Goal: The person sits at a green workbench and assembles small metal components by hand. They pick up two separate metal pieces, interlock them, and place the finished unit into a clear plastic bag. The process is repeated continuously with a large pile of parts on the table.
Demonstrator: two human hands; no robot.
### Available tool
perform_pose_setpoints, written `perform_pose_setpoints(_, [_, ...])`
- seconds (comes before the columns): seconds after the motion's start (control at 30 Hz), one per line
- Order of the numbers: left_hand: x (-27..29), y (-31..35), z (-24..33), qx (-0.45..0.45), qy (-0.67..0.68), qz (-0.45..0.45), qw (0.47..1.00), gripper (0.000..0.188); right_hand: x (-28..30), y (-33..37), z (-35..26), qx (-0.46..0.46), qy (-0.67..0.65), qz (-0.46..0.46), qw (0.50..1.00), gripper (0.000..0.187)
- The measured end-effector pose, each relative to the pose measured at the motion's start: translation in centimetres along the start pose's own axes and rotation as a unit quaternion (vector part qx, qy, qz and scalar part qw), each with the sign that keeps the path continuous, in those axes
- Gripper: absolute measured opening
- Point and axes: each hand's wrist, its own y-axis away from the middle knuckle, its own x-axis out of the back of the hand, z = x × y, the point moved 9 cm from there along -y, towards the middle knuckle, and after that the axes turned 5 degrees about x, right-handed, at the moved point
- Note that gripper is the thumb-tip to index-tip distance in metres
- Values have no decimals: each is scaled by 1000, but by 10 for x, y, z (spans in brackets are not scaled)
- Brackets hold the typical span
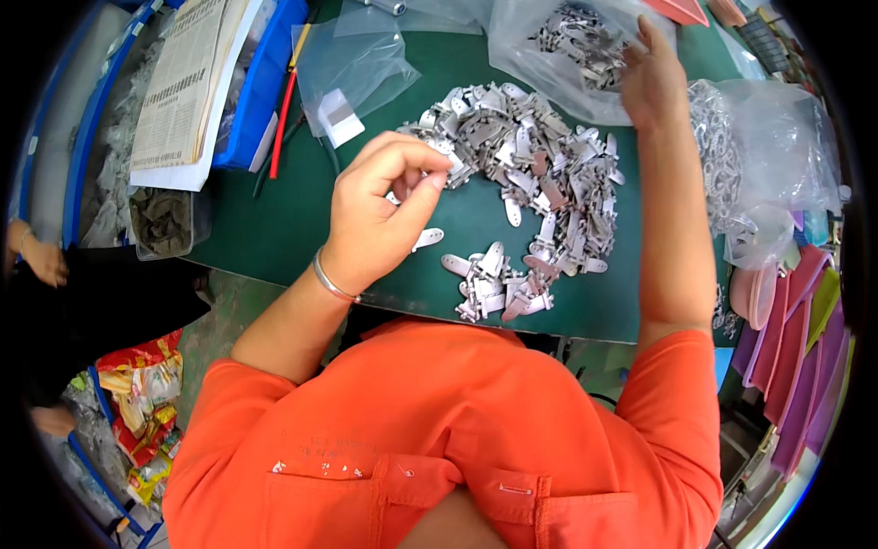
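A big loose pile of small silver metal parts lies on the green table. A smaller cluster of the parts sits near the table's front edge. My left hand hovers at the left edge of the pile, with thumb and forefinger pinched together on a metal part; a pale piece shows under the curled fingers. My right hand reaches to the far side, fingers apart, touching a clear plastic bag that holds more of the same parts.
Blue bins with a printed sheet stand at back left, beside red and dark cables and empty clear bags. Another bag of parts and coloured trays are on the right. Another person's hand is at far left.
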Motion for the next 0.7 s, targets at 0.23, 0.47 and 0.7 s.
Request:
perform_pose_setpoints(0.23, [-16,41,-41,57,-255,-181,948,24,-48,146,15,256,427,-372,783,20])
perform_pose_setpoints(0.47, [-43,34,-26,-118,-292,-249,916,21,-47,195,51,360,613,-345,613,9])
perform_pose_setpoints(0.7, [-19,25,-32,36,-245,-112,962,25,-48,197,45,384,609,-332,609,14])
